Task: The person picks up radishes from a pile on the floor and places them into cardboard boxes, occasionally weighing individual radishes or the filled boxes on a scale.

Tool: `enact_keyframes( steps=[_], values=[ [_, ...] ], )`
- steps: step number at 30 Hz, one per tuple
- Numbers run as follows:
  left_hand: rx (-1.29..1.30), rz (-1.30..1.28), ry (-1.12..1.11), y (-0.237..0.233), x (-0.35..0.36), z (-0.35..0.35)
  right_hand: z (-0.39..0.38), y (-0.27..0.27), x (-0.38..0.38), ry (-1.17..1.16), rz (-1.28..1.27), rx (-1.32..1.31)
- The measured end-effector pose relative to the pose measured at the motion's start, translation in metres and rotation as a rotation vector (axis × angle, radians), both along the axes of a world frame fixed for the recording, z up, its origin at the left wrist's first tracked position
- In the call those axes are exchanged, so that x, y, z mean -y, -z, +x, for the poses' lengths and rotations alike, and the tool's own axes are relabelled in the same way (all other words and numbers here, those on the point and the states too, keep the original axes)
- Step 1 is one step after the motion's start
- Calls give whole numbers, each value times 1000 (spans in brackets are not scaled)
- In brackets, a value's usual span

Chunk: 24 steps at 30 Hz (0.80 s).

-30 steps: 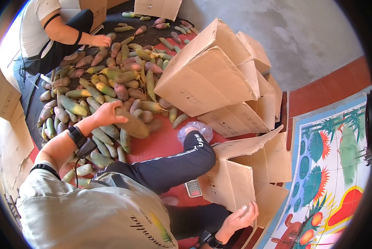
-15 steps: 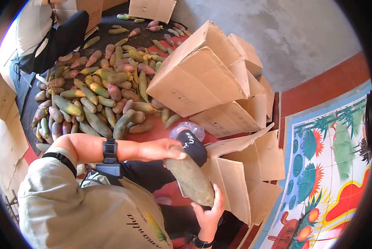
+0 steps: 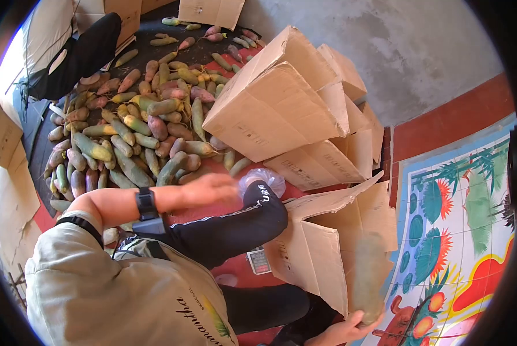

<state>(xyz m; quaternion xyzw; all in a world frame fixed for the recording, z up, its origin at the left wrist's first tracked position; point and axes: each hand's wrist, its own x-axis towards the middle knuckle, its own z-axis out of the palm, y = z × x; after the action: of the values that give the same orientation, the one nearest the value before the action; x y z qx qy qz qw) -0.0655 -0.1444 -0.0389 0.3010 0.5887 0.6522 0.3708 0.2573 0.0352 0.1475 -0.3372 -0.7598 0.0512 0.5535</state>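
A large greenish radish (image 3: 369, 277), blurred by motion, stands nearly upright in my right hand (image 3: 346, 330), which grips its lower end. It is at the lower right, in front of the open cardboard box (image 3: 307, 259). My left hand (image 3: 209, 189) holds nothing; its fingers are stretched out and smeared. Below that hand is my bent knee, and beyond it lies a big pile of green and reddish radishes (image 3: 134, 170) on the floor.
Several more cardboard boxes (image 3: 270, 109) are stacked by the grey wall. A small device with a display (image 3: 259, 261) sits beside the nearest box. Another person's dark-clad leg (image 3: 91, 52) shows at upper left. Painted tiles (image 3: 443, 242) line the right side.
Both hands held the radish before. My left hand has let go and drawn back to the upper left, while my right hand has carried the radish right and turned it more upright.
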Motion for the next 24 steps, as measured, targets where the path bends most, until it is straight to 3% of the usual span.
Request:
enact_keyframes(
  steps=[1,2,4,5,8,10,13,17,19,24],
  values=[
    [133,-114,-36,3,14,-7,-6,-7,-4,101,67,31],
    [99,-189,-70,23,28,-17,-3,-6,-12,99,64,35],
    [122,-316,-149,48,59,-29,9,4,-35,112,-147,46],
    [149,-373,-205,71,73,-34,14,13,-48,98,-96,124],
    [28,-564,-247,115,115,-42,19,34,-77,63,-277,200],
    [58,-758,-288,146,137,-42,18,42,-86,100,-202,276],
    [7,-857,-289,180,162,-38,12,42,-90,164,-313,391],
    [-11,-940,-166,206,168,-37,6,34,-93,92,-422,462],
    [108,-917,-194,218,166,-35,4,33,-93,78,-470,475],
    [-38,-1024,-125,192,153,-32,12,39,-107,86,-435,528]
  ],
)
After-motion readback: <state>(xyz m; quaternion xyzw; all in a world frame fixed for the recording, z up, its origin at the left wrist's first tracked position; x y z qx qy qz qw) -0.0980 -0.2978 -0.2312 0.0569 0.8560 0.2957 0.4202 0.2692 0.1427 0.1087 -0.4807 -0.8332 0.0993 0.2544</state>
